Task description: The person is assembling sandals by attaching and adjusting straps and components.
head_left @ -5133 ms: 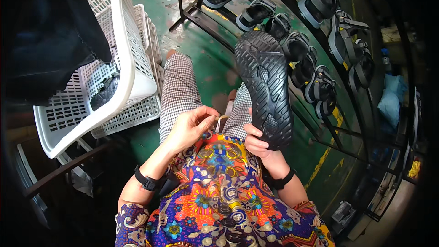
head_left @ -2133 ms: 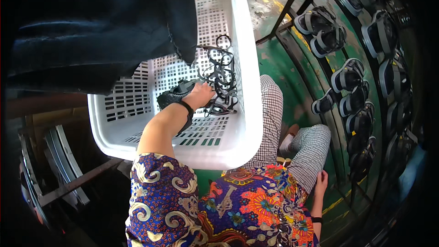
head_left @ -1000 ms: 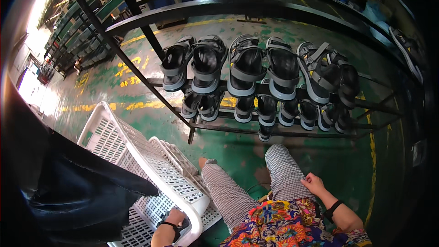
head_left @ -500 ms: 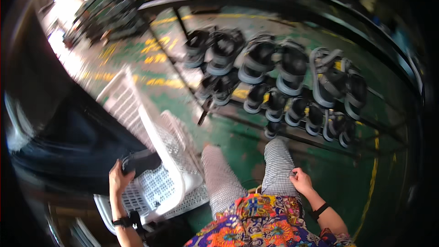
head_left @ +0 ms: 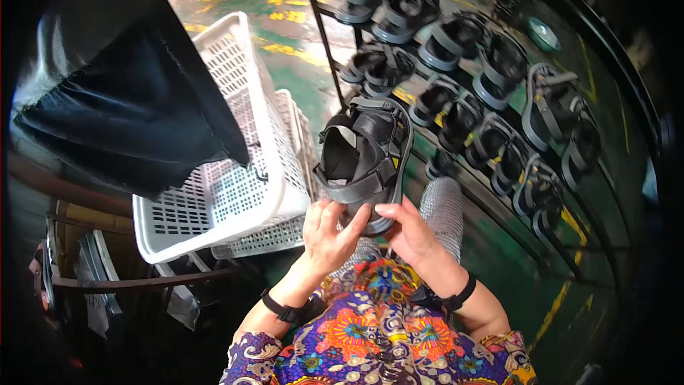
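Observation:
A black sandal (head_left: pixel 370 135) with grey straps and a grey sole edge is held up before my body, its open foot bed facing me. My left hand (head_left: pixel 329 237) grips its near end from the left, fingers bent and thumb against the upper. On the other side my right hand (head_left: pixel 412 234) closes on the same end, thumb on top; its remaining fingers are partly hidden. To the left stands a white plastic basket (head_left: pixel 267 157) with slotted walls, and a small dark strap-like piece (head_left: pixel 258 170) shows inside it.
A dark metal rack (head_left: pixel 324 36) bearing rows of similar sandals (head_left: pixel 499 71) runs along the right. Black cloth (head_left: pixel 135 114) hangs over the basket's left side. Another light basket (head_left: pixel 260 239) sits beneath it. Flat panels (head_left: pixel 100 271) stand in a shelf at lower left.
My left hand has come out of the basket, and my right hand has left my thigh. Both now hold the sandal in front of me. The view has shifted, placing the rack higher.

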The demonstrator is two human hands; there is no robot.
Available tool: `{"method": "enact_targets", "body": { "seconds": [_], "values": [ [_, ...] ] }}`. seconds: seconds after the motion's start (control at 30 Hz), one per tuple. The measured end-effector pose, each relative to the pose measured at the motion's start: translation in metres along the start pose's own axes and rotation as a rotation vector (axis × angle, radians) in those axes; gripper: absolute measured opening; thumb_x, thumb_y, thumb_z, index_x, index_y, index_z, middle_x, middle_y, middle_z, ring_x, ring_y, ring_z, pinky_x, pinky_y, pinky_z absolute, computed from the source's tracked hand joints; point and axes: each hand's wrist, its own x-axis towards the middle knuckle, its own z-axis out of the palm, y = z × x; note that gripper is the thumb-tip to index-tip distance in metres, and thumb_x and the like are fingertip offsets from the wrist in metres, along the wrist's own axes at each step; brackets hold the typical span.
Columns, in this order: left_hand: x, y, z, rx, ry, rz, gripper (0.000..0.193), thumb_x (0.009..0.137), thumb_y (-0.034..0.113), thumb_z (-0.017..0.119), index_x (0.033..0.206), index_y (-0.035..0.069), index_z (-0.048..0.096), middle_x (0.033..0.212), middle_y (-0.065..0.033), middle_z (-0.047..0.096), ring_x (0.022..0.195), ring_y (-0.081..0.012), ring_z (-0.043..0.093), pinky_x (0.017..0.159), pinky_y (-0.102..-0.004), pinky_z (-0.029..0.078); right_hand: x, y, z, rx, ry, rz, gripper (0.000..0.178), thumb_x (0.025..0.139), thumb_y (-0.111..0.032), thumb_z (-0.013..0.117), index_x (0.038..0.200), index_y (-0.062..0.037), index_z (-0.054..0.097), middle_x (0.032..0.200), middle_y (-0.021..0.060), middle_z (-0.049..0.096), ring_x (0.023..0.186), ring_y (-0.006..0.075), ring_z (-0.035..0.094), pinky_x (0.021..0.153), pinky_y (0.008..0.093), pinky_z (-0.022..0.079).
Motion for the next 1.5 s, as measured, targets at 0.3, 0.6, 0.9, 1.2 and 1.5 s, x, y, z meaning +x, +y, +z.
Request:
{"method": "enact_targets", "body": {
  "seconds": [0.3,0.6,0.9,1.2,1.5],
  "values": [
    [-0.023,0.043,0.033,-0.463,-0.382,0.298,0.050,0.063,0.012,0.063,0.113,0.009,0.061,0.095,-0.0072,0.053,0.084,-0.0227,0.052,0.074,-0.0359,0.045,-0.065,0.023,-0.113,-0.033,0.267,-0.118,0.055,0.070,-0.004,0.058,0.123,-0.0006,0.046,0.114,0.0079,0.057,0.104,0.0191,0.055,0.095,0.0334,0.043],
    [-0.029,0.032,0.039,-1.113,-0.250,-0.521,0.021,0.082,-0.002,0.052,0.102,0.001,0.058,0.084,-0.0074,0.059,0.068,-0.0150,0.058,0.061,-0.0248,0.047,-0.105,0.027,-0.148,-0.004,0.342,-0.231,0.070,0.060,0.002,0.049,0.130,0.0026,0.043,0.118,0.0127,0.058,0.111,0.0253,0.056,0.099,0.0360,0.042],
    [-0.017,0.024,0.054,-1.893,-0.529,-1.055,0.024,0.095,0.030,0.053,0.090,0.006,0.050,0.077,-0.0011,0.057,0.069,-0.0080,0.058,0.062,-0.0224,0.047,-0.100,0.041,-0.145,-0.099,0.206,-0.157,0.061,0.070,-0.005,0.055,0.129,0.0046,0.042,0.119,0.0143,0.058,0.107,0.0238,0.059,0.093,0.0347,0.048],
    [-0.026,0.015,0.023,-2.039,-0.508,-1.107,0.022,0.091,0.024,0.060,0.081,0.006,0.050,0.064,-0.0015,0.052,0.059,-0.0140,0.060,0.057,-0.0293,0.051,-0.089,0.038,-0.137,0.230,0.155,-0.241,0.062,0.086,-0.035,0.062,0.132,0.0021,0.042,0.128,0.0149,0.052,0.116,0.0275,0.053,0.101,0.0411,0.040],
    [-0.049,-0.022,0.012,-2.019,-0.230,-1.275,0.020,0.089,0.021,0.061,0.081,0.008,0.048,0.059,-0.0004,0.047,0.051,-0.0104,0.049,0.051,-0.0285,0.049,-0.122,0.033,-0.185,-0.070,0.293,-0.279,0.061,0.091,-0.043,0.049,0.132,0.0011,0.042,0.129,0.0152,0.052,0.117,0.0276,0.052,0.100,0.0408,0.042]
  ]
}}
